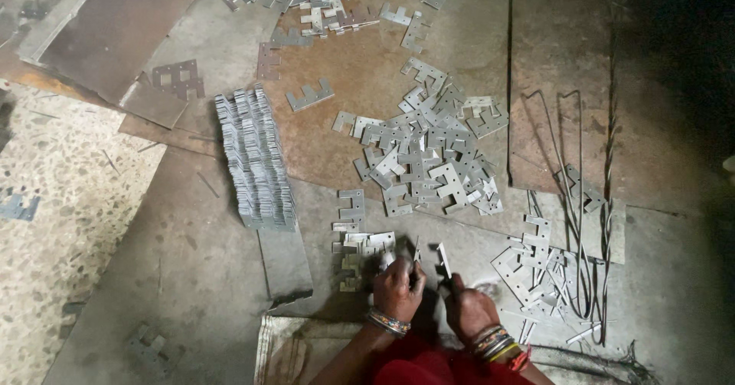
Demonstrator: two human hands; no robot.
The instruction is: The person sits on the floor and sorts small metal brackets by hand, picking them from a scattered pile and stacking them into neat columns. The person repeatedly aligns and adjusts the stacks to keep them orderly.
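Far left is just speckled terrazzo floor, then rusty sheet-metal plates that everything else sits on. Next over is a long packed row of stamped brackets, stood on edge and running away from the person, tilted a little left at the far end.

Right of that, just above the hands, there's a small stack of flat notched plates, and it's basically touching distance from the left hand. That hand is curled closed around 1 thin bracket piece, which sticks up and away from the knuckles, long axis pointing roughly up the frame. The right hand is also closed, pinching a second flat piece that stands nearly parallel to the first, just beside it. So the 2 pieces sit side by side between the hands, each about equally close to its own hand.

Farther up the middle is the big loose heap of brackets, well apart from both hands. On the right there's a smaller scatter of brackets, nearer the right hand, tangled in with some bent wire rods. The far right goes dark, can't tell what's there.
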